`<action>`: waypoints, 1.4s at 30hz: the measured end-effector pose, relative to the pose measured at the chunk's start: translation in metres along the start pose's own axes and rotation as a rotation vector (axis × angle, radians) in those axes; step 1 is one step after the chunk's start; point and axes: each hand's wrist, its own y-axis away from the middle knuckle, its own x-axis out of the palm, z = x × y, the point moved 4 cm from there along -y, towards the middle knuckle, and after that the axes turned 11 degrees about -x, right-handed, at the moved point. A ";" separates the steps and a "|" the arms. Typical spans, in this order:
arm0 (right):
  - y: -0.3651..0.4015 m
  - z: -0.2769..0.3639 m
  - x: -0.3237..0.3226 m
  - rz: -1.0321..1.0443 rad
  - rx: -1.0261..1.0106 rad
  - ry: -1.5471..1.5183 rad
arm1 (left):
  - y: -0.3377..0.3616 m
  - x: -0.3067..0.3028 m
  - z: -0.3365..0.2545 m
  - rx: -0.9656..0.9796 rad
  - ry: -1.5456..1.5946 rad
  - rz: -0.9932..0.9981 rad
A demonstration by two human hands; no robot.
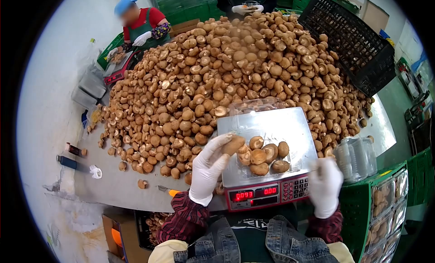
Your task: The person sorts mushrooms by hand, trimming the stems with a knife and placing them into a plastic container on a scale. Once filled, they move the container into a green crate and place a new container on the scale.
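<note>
My left hand (209, 165), in a white glove, is closed on a brown mushroom (234, 145) at the left edge of the scale's metal plate. A clear plastic tray (294, 150) lies on the plate with several mushrooms (258, 157) in it. The red scale (231, 204) shows 0.093 and 0.00 in lit digits. My right hand (325, 186), also gloved in white, is just right of the scale's keypad; motion smears its fingers. Behind the scale rises a large heap of mushrooms (195, 91).
Stacked clear containers (355, 159) stand at the right, by a green crate (353, 217) of packed mushrooms. A black crate (349, 41) tilts against the heap. An orange-handled knife (168, 190) lies left. Two co-workers (145, 23) stand at the far side.
</note>
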 end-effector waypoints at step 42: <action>0.055 -0.089 -0.003 -0.101 0.603 0.020 | -0.017 -0.242 0.025 -0.080 0.110 -0.536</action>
